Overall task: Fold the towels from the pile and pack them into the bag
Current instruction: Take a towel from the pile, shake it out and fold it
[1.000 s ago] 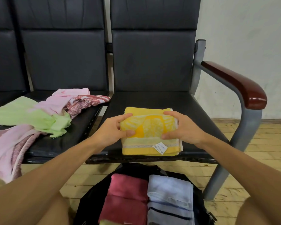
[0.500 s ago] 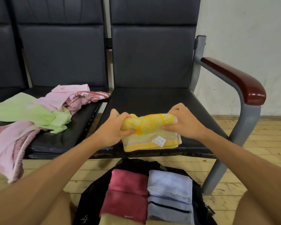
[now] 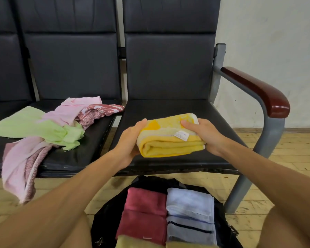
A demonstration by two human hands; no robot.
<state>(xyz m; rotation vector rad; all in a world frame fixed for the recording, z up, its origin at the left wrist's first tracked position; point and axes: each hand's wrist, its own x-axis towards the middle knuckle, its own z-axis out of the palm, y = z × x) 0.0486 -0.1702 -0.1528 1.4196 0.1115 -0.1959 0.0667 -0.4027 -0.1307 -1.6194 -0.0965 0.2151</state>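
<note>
Gripping the folded yellow towel (image 3: 168, 144) at either end, your left hand (image 3: 131, 138) and right hand (image 3: 202, 135) hold it over the black seat (image 3: 168, 108); its white label (image 3: 180, 135) bears print too small to read. The black bag (image 3: 106, 212) lies open below.

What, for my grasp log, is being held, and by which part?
The folded yellow towel, left hand at its left end, right hand at its right end.

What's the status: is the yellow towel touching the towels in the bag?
Apart. Head view: left hand and right hand hold the yellow towel over the seat; its edge and floor separate it from the bagged towels.
</note>
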